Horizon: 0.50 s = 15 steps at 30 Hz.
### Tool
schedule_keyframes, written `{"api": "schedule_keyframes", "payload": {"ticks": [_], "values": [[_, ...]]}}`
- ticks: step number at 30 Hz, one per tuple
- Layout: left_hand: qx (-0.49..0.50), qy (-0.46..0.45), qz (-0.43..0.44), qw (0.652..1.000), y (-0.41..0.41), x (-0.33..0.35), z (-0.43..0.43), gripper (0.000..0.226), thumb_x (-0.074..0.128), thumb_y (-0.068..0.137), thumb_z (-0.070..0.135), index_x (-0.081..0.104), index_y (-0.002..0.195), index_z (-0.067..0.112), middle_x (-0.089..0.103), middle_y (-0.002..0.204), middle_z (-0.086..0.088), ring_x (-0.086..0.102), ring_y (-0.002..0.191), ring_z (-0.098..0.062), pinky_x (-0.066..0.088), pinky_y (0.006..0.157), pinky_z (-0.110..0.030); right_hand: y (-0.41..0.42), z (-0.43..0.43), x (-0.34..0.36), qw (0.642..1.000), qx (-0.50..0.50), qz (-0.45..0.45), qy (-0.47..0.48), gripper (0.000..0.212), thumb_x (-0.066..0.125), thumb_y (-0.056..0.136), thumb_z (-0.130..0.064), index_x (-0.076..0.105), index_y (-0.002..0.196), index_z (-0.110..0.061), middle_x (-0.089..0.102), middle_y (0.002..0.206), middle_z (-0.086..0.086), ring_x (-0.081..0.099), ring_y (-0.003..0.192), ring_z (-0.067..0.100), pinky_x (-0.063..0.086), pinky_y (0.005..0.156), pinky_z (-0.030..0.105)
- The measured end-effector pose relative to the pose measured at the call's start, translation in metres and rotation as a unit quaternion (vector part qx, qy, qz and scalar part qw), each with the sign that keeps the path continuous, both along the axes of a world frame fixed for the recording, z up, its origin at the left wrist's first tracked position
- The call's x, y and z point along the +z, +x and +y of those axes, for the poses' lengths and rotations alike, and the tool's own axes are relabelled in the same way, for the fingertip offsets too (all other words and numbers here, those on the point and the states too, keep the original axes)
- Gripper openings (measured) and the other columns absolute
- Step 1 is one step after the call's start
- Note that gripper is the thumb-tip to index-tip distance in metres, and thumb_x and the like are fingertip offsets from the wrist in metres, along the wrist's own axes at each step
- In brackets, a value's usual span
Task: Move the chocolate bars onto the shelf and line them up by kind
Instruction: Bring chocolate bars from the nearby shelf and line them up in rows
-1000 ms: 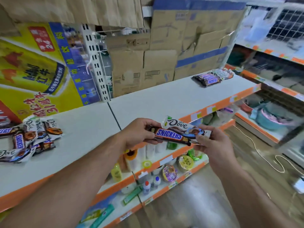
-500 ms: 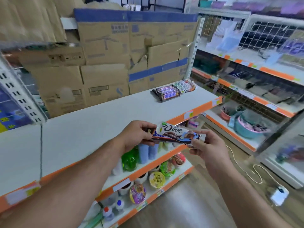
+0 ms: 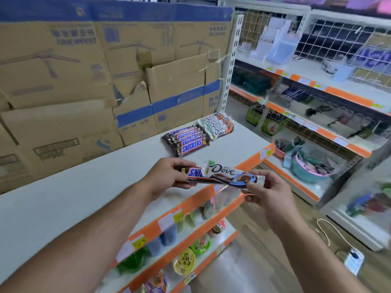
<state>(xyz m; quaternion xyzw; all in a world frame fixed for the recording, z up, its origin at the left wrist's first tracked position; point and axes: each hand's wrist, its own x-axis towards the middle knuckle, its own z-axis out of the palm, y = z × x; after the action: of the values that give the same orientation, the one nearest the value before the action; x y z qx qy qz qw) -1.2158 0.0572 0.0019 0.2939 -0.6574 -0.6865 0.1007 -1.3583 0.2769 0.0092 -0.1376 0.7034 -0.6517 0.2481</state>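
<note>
The left hand (image 3: 167,176) grips a Snickers bar (image 3: 193,173); the right hand (image 3: 264,190) pinches a Dove bar (image 3: 230,174) lying across it, above the white shelf (image 3: 84,187). Farther back on it, a Snickers row (image 3: 187,141) lies touching a Dove row (image 3: 218,125), before cardboard boxes (image 3: 84,81).

The Snickers row (image 3: 187,141) is laid just left of the Dove row (image 3: 218,125) at the far right end of the shelf (image 3: 84,187), cardboard boxes (image 3: 84,81) stacked behind; nearer, above the shelf's front edge, a Dove bar (image 3: 230,174) is held overlapping a Snickers bar (image 3: 193,173).
</note>
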Motion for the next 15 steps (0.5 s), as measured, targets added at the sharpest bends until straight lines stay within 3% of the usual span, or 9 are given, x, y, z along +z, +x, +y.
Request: {"api": "schedule_keyframes", "payload": {"ticks": [4,8,15], "values": [[0.002,0.018,-0.005,1.0,-0.037,-0.001,-0.031,0.037,0.053,0.085,-0.019,0.067,0.112,0.004,0.068,0.105,-0.027,0.073,0.083,-0.037,0.062,0.068,-0.031,-0.042,-0.035,0.002,1.0,0.005,-0.003,0.002,0.024,0.062,0.087,0.008,0.065,0.102,-0.01,0.074,0.089,0.015,0.071,0.072,0.026,0.055,0.059,0.031],[-0.007,0.023,-0.035,0.999,-0.07,-0.004,-0.051,0.038,0.057,0.085,-0.017,0.066,0.116,0.003,0.07,0.105,-0.026,0.073,0.085,-0.036,0.062,0.066,-0.03,-0.087,-0.07,-0.004,1.0,0.012,-0.013,0.012,0.026,0.063,0.087,0.007,0.067,0.101,-0.014,0.074,0.092,0.016,0.071,0.074,0.026,0.055,0.064,0.036],[-0.02,-0.005,-0.061,0.998,-0.11,-0.016,-0.058,0.039,0.059,0.081,-0.018,0.074,0.104,0.01,0.071,0.105,-0.016,0.072,0.089,-0.03,0.061,0.068,-0.031,-0.161,-0.113,-0.017,0.998,0.053,-0.013,0.025,0.025,0.062,0.087,0.008,0.066,0.102,-0.012,0.073,0.09,0.017,0.069,0.072,0.027,0.054,0.065,0.038]]}}
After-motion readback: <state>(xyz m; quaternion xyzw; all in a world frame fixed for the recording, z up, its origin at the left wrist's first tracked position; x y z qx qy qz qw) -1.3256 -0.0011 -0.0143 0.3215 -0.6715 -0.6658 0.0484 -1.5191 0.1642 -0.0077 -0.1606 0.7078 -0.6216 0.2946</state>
